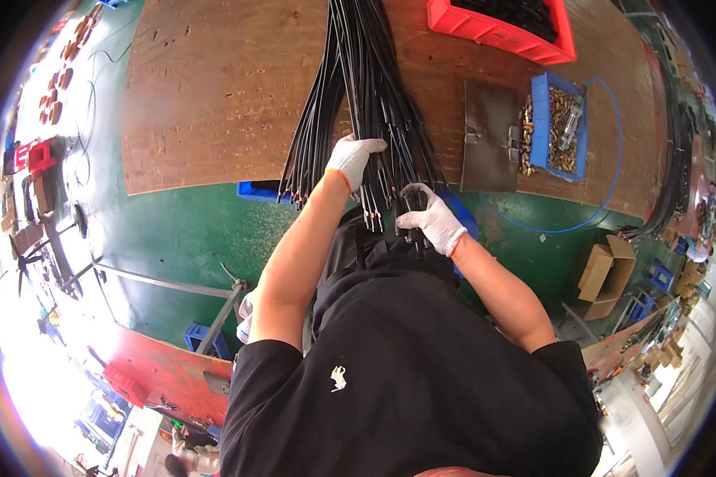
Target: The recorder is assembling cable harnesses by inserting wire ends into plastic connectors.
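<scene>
Black cables point(366, 87) lie in a long bundle on the brown wooden bench point(215, 87), their metal-tipped ends hanging over its near edge. Right hand point(431, 219), in a white glove, is curled closed around 1 or more cable ends just off the bench edge. Left hand point(352, 157), also in a white glove, rests flat and mostly open on top of the bundle, fingers spread over the strands. Farther right on the bench: grey metal plate point(489, 135), blue bin of brass fittings point(561, 127). Far edge: red bin point(505, 28).
</scene>
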